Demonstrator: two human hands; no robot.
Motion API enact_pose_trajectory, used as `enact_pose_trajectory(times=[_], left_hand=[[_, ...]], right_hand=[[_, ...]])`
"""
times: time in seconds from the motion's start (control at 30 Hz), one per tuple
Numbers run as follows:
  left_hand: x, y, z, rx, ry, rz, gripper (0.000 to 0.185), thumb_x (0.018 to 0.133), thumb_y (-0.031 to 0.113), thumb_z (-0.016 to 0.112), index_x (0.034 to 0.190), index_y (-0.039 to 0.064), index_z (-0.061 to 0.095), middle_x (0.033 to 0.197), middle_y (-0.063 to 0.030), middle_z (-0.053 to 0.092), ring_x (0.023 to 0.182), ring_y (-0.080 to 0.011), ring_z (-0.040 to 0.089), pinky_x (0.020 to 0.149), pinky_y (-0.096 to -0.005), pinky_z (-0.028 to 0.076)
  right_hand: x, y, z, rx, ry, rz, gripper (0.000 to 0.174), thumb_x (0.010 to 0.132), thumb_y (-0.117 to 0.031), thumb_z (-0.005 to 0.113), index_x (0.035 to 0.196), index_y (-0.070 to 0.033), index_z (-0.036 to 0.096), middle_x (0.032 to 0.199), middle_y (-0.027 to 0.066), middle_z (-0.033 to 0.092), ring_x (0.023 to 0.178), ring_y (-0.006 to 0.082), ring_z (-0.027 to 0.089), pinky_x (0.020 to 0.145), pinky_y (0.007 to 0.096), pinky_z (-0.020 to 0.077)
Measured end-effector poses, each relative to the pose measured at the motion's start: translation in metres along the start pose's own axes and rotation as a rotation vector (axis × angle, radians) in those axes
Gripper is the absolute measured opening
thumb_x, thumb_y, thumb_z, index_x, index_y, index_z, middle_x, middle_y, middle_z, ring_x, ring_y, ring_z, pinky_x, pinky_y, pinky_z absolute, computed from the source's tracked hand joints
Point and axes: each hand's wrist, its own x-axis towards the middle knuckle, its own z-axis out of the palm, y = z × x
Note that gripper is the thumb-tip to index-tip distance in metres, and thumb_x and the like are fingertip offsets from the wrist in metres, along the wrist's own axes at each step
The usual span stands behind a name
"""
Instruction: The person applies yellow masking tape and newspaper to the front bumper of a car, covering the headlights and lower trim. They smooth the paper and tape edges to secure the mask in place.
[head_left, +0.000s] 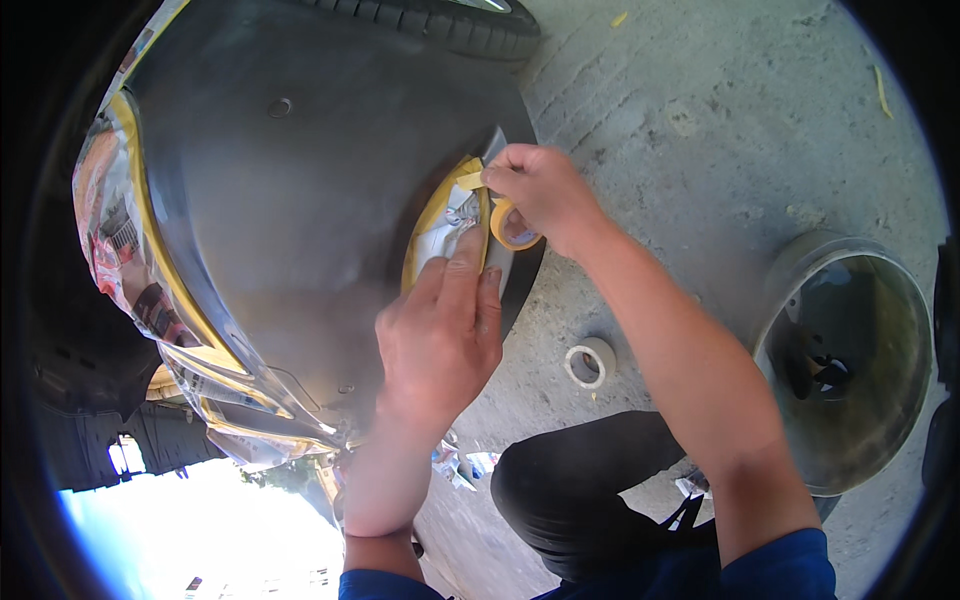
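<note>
In front of me is a dark grey car bumper (300, 195) with a lamp-shaped recess along its lower edge. Newspaper (435, 238) covers that recess, bordered by yellow masking tape (420, 225). My left hand (442, 330) lies over the lower part of the covering, its fingertips pressing the paper. Between the thumb and fingers of my right hand (546, 191) is the end of a short tape strip (470, 181), which touches the recess's upper edge. The roll of yellow masking tape (516, 227) hangs under the same hand, partly covered by its fingers.
Taped newspaper (124, 240) wraps the car's edge at left. A tyre (450, 30) is at the top. On the concrete floor (697, 172) stand a white tape roll (589, 362) and a large round container (847, 367) at right. My bent knee (570, 480) is below.
</note>
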Motion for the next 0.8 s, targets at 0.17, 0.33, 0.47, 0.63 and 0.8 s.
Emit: enact_pose_trajectory(times=[0.17,0.33,0.47,0.63,0.8], left_hand=[[0.015,-0.016,0.001,0.325,-0.150,0.342,0.031,0.084,0.015,0.076,0.109,-0.001,0.068,0.126,-0.0191,0.066,0.105,-0.0308,0.061,0.087,-0.0415,0.052],[0.026,-0.023,-0.004,0.506,-0.304,0.477,0.027,0.090,0.021,0.066,0.099,-0.004,0.071,0.128,-0.0258,0.065,0.117,-0.0328,0.055,0.095,-0.0415,0.047],[0.030,-0.023,-0.006,0.595,-0.366,0.535,0.029,0.085,0.025,0.072,0.096,-0.001,0.069,0.134,-0.0251,0.063,0.115,-0.0309,0.055,0.095,-0.0402,0.045],[0.040,-0.023,0.002,0.652,-0.341,0.541,0.033,0.082,0.029,0.076,0.095,0.000,0.068,0.136,-0.0259,0.062,0.115,-0.0304,0.054,0.098,-0.0404,0.041],[0.050,-0.023,0.009,0.657,-0.375,0.556,0.036,0.083,0.034,0.076,0.094,0.001,0.067,0.125,-0.0244,0.065,0.116,-0.0309,0.054,0.101,-0.0407,0.038]], right_hand=[[0.018,0.001,0.001,-0.152,-0.069,-0.054,0.018,0.096,-0.017,0.066,0.089,-0.001,0.066,0.070,0.0057,0.062,0.051,0.0126,0.058,0.047,0.0295,0.0459],[0.022,-0.001,0.003,-0.328,-0.072,-0.110,0.019,0.094,-0.016,0.066,0.084,0.000,0.065,0.066,0.0063,0.062,0.049,0.0132,0.059,0.047,0.0307,0.0464],[0.025,0.004,0.007,-0.470,-0.012,-0.241,0.021,0.093,-0.017,0.066,0.081,0.000,0.065,0.064,0.0092,0.063,0.052,0.0184,0.063,0.051,0.0349,0.0488],[0.027,0.011,0.012,-0.665,0.152,-0.425,0.023,0.089,-0.019,0.070,0.080,0.002,0.066,0.070,0.0200,0.068,0.067,0.0353,0.069,0.064,0.0434,0.0527],[0.029,0.011,0.006,-0.777,0.206,-0.392,0.023,0.087,-0.017,0.070,0.074,0.001,0.066,0.075,0.0201,0.069,0.076,0.0393,0.069,0.070,0.0463,0.0526]])
